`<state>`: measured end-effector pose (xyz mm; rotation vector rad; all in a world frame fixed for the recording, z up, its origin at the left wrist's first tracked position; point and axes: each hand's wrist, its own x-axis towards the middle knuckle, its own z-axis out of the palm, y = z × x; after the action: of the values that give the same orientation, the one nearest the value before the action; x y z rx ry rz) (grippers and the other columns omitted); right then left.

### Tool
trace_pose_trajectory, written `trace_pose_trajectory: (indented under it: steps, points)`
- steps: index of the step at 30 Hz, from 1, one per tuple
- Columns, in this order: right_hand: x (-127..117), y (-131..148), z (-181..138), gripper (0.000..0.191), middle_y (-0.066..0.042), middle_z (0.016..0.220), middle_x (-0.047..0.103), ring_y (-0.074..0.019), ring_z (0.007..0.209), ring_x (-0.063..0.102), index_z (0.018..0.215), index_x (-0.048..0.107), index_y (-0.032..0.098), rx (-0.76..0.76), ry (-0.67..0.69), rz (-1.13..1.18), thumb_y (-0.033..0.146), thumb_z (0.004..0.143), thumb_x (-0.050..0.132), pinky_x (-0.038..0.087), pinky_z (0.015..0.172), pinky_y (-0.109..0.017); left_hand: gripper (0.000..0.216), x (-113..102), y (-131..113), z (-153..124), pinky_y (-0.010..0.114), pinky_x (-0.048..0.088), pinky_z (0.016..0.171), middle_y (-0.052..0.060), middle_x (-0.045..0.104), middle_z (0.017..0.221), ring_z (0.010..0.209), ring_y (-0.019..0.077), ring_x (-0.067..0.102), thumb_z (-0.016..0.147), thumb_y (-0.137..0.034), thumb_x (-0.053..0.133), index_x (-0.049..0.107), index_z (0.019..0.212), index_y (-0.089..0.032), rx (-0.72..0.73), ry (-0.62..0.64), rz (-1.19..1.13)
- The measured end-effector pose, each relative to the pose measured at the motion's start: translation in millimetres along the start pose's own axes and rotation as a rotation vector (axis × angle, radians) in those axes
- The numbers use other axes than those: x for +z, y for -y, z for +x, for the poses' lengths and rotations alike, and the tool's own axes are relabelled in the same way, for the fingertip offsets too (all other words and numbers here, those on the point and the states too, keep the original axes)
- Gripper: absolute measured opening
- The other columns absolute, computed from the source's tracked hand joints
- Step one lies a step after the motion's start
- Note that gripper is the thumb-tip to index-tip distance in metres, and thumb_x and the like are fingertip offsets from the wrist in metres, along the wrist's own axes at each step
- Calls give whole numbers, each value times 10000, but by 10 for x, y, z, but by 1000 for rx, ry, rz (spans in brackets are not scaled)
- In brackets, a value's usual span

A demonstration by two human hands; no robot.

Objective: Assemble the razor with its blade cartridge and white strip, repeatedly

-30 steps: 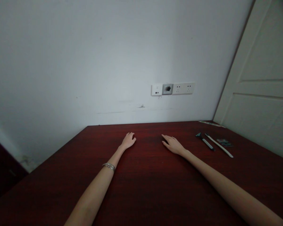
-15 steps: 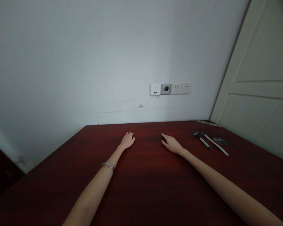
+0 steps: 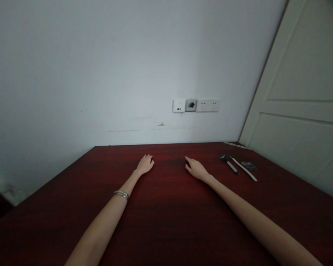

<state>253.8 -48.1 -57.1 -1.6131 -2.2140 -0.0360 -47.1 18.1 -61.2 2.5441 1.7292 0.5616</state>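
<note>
Open and empty, the left hand (image 3: 145, 164) and the right hand (image 3: 196, 169) lie palm-down, apart, on one dark red table (image 3: 166, 221). To the right of the right hand lie one razor (image 3: 232, 167), nearest it, then one slim white strip (image 3: 242, 168) and one see-through packet (image 3: 249, 166), its contents too small to count.

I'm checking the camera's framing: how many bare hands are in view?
2: the bare left hand, beyond a silver bracelet, and the bare right hand, on the dark red wood-grained table. Neither is hidden.
</note>
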Motion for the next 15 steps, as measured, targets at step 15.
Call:
trace_pose_trajectory:
  steps: [15]
  points:
    - [-774,-419,-97,250,-80,994,622,-217,789,594,1020,534,210,267,-350,-120,292,822,407,422,638,-300,396,-26,-22,1,375,269,1054,134,483,1306,1272,251,361,844,-281,379,542,1168,-121,-25,-22,-28]
